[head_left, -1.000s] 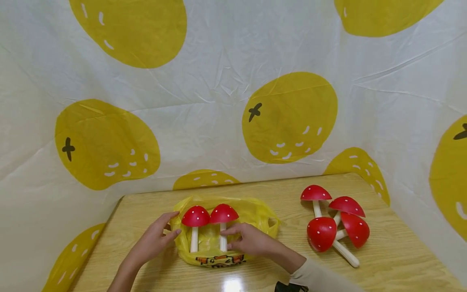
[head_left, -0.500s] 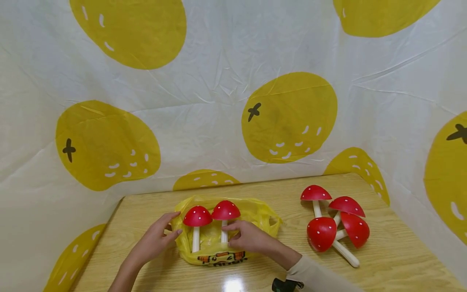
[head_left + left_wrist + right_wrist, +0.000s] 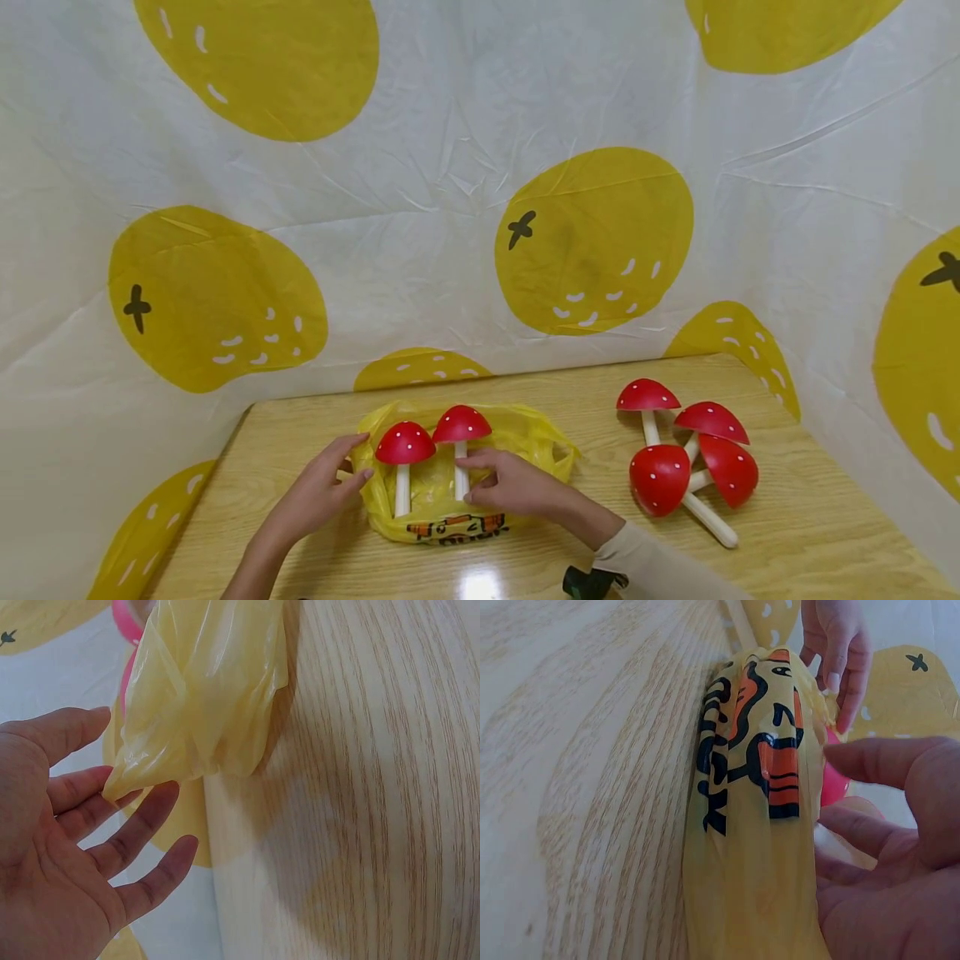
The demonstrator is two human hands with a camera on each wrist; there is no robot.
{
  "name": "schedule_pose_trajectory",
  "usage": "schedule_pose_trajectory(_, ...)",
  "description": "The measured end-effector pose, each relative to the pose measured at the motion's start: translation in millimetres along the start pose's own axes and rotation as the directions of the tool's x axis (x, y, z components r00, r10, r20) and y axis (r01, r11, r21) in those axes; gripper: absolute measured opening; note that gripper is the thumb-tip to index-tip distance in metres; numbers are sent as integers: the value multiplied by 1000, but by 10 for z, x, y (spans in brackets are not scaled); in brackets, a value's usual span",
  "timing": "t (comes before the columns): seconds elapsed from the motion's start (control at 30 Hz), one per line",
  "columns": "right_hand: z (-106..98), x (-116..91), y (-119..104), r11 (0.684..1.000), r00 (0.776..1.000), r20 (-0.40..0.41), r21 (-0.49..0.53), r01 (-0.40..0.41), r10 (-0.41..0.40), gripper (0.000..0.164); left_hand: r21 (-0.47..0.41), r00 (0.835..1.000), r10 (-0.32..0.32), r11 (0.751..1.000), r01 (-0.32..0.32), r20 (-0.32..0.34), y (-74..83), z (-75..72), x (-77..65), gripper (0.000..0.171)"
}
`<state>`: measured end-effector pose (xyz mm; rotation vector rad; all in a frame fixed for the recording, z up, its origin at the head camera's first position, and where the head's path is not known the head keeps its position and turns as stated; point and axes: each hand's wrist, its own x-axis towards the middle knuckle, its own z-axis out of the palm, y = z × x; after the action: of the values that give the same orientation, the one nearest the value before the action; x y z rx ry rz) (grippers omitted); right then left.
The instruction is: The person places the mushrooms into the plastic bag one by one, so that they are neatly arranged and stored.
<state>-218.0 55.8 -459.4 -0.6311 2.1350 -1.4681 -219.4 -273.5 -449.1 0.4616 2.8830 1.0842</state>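
A yellow plastic bag point(image 3: 525, 425) lies spread with its mouth up on the table, a cartoon print on its near side. Two red-capped toy mushrooms with white dots are in it, the left mushroom point(image 3: 405, 444) and the right mushroom point(image 3: 462, 425). My right hand point(image 3: 517, 483) pinches the right mushroom's white stem between thumb and fingers. At the bag's left edge is my left hand point(image 3: 318, 492). In the left wrist view, some fingertips point(image 3: 169, 791) of that hand touch the bag's rim, its thumb apart. The bag hides the held stem in the right wrist view.
Several more red toy mushrooms point(image 3: 660, 479) lie in a pile on the right of the wooden table point(image 3: 600, 550). A white cloth point(image 3: 412, 275) with yellow fruit print hangs behind and at both sides of the table.
My right hand has moved the right mushroom slightly up and away from the bag's near side. More of the cartoon print shows. My left hand has stayed nearly still.
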Motion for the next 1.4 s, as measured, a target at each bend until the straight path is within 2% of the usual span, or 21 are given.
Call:
schedule_pose_trajectory(0.23, -40, 16, 31, 999, 999, 38, 44, -13, 12, 61, -17, 1000, -16, 1000, 17, 21, 11, 9, 14, 57)
schedule_pose_trajectory(0.63, -62, 58, -37, 1000, 998, 65, -4, -21, 21, 58, -17, 1000, -9, 1000, 9, 11, 16, -24, -10, 57)
schedule_pose_trajectory(0.87, -66, 68, -49, 998, 1000, 3, -64, 13, -12, 54, -14, 1000, 8, 1000, -7, 8, 11, -21, -6, 57)
schedule_pose_trajectory(1.1, -70, 125, -56, 992, 999, -32, -126, 26, -30, 56, -13, 1000, -11, 1000, 11, 14, 9, 0, 2, 58)
schedule_pose_trajectory(1.33, -60, 124, -23, 994, 996, 87, -110, -19, 29, 48, -18, 1000, 6, 1000, -5, 14, 7, -14, 2, 57)
schedule_pose_trajectory(1.4, -54, 111, -35, 990, 995, 97, -137, -20, 34, 49, -23, 1000, 7, 1000, -7, 12, 8, -18, -4, 57)
